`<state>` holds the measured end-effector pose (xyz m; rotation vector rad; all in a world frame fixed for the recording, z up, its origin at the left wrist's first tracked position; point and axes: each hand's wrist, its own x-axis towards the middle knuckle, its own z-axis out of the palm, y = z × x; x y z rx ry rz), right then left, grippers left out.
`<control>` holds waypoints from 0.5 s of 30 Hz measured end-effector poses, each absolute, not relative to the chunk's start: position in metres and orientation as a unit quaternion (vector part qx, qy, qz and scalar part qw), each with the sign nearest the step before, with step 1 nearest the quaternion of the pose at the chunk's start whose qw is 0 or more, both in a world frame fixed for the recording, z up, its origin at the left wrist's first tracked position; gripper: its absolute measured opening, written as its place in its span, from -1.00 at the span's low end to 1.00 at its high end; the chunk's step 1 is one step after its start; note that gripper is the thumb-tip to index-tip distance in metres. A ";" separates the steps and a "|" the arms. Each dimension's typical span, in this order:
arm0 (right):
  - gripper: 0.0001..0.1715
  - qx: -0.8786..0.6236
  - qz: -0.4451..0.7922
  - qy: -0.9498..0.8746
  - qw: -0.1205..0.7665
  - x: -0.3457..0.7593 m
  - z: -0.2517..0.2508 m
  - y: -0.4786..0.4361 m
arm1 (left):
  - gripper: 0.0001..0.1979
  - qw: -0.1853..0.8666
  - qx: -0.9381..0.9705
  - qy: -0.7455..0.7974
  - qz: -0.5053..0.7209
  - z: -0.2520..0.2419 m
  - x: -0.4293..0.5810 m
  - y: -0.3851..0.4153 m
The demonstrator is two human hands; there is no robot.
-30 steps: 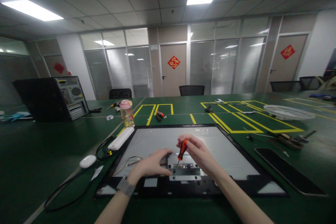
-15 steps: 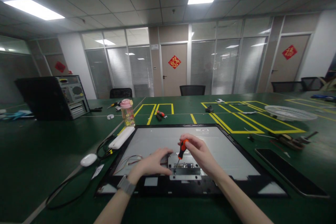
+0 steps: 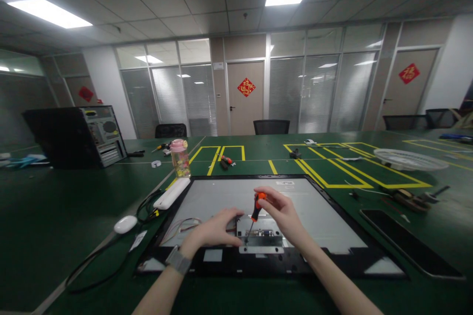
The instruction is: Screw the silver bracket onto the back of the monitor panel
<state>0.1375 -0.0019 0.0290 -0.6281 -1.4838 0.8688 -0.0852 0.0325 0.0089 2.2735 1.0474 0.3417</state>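
My right hand [image 3: 283,209] grips a screwdriver [image 3: 257,206] with an orange and black handle, fingertips around its upper end. The shaft slants down, and its tip meets the left part of a metal bracket [image 3: 260,245] with connectors along it. This bracket sits on the back of a flat display panel [image 3: 314,221], grey with a black frame, lying on the table. At the bracket's left edge rests my left hand [image 3: 218,229], thumb and forefinger spread apart. Thin wires [image 3: 185,226] lie on the panel left of that hand.
Left of the panel are a white power adapter [image 3: 172,194], a white mouse [image 3: 124,225], black cables and a pink-lidded bottle [image 3: 180,157]. A computer case [image 3: 74,135] stands farther left. To the right lie a black slab like a phone or cover [image 3: 410,243] and a white oval frame [image 3: 410,159].
The fingers of my right hand have shifted on the screwdriver handle, showing more orange at its top. My left hand and the panel stay in place.
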 end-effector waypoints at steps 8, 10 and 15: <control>-0.64 -0.258 0.358 -0.668 0.599 0.134 0.031 -0.009 | -0.24 0.302 0.861 0.386 0.135 0.005 -0.086 0.035; -0.68 -0.258 0.352 -0.666 0.605 0.134 0.030 -0.008 | -0.23 0.298 0.861 0.390 0.135 0.004 -0.086 0.035; -0.76 -0.277 0.289 -0.670 0.625 0.135 0.031 -0.007 | -0.21 0.294 0.863 0.390 0.133 0.005 -0.086 0.035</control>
